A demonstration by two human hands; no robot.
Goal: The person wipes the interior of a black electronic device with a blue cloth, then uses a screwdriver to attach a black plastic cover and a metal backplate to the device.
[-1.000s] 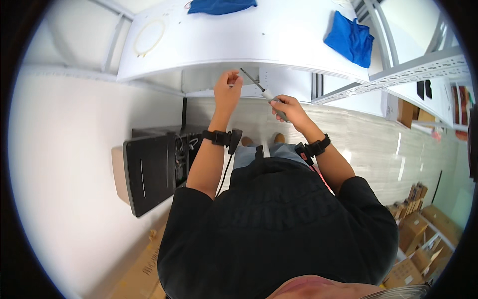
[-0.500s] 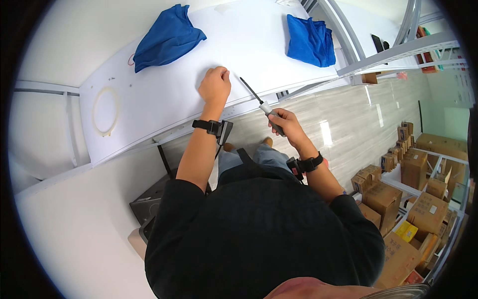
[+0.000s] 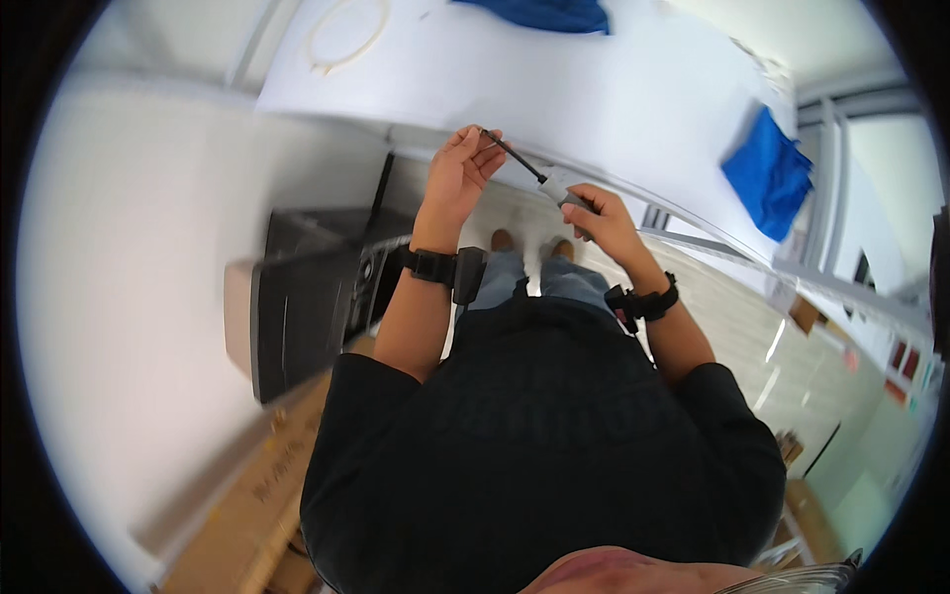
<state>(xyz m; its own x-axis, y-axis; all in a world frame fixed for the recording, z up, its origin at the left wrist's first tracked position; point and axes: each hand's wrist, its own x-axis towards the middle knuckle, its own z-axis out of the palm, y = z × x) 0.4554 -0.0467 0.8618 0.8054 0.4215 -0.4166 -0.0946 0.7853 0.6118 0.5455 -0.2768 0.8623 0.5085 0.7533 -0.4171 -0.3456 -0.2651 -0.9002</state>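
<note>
My right hand (image 3: pixel 597 212) grips the grey handle of a screwdriver (image 3: pixel 534 176) with a thin black shaft. The shaft points up and left toward my left hand (image 3: pixel 460 170), whose fingertips pinch the shaft's tip. Both hands are raised in front of my chest, just below the near edge of a white table (image 3: pixel 554 89). Each wrist carries a black strap. Whether anything small sits between the left fingers is hidden.
Two blue cloths lie on the white table, one at the top (image 3: pixel 544 14) and one at the right (image 3: pixel 769 172). A pale ring (image 3: pixel 346 30) lies at its left end. A black box-like machine (image 3: pixel 307 297) stands at my left, cardboard boxes (image 3: pixel 247 495) below it.
The view has swung, so the table and cloths shifted across the picture. My hands stay together on the screwdriver, left fingers now at the tip of its shaft.
</note>
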